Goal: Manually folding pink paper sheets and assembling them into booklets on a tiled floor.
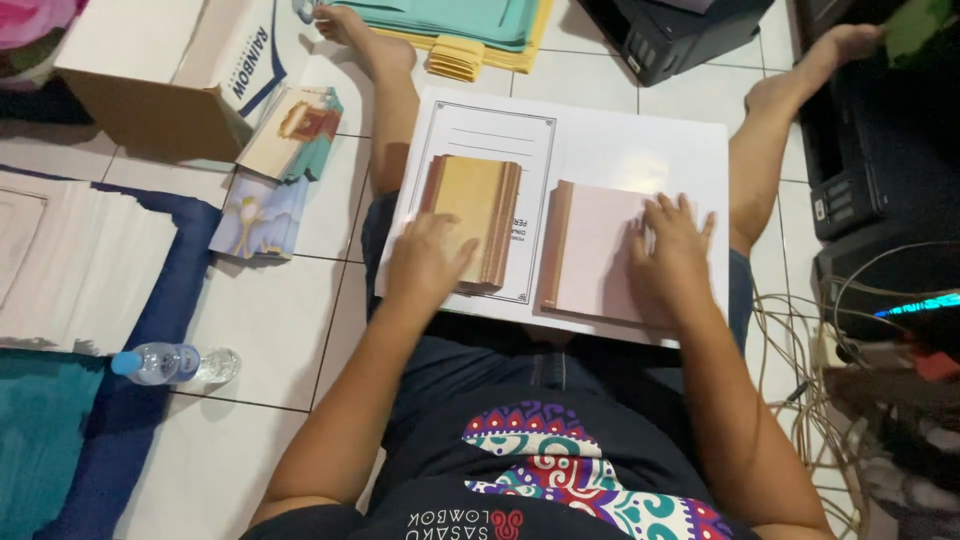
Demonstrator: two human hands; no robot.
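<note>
I sit on a tiled floor with a large white sheet (640, 150) across my lap. On it lie two stacks of small booklets: a yellow-tan stack (477, 200) on the left and a pale pink stack (590, 250) on the right. My left hand (428, 262) rests flat on the lower part of the yellow-tan stack, fingers slightly spread. Flat on the right half of the pink stack lies my right hand (672, 250), fingers apart. Neither hand grips anything.
A cardboard box (160, 75) and fanned illustrated booklets (290, 130) lie at left, above a second fanned pile (258, 215) and a plastic water bottle (170, 364). Teal and yellow paper stacks (470, 30) sit at top. Black printers (870, 150) and tangled cables (810, 360) are at right.
</note>
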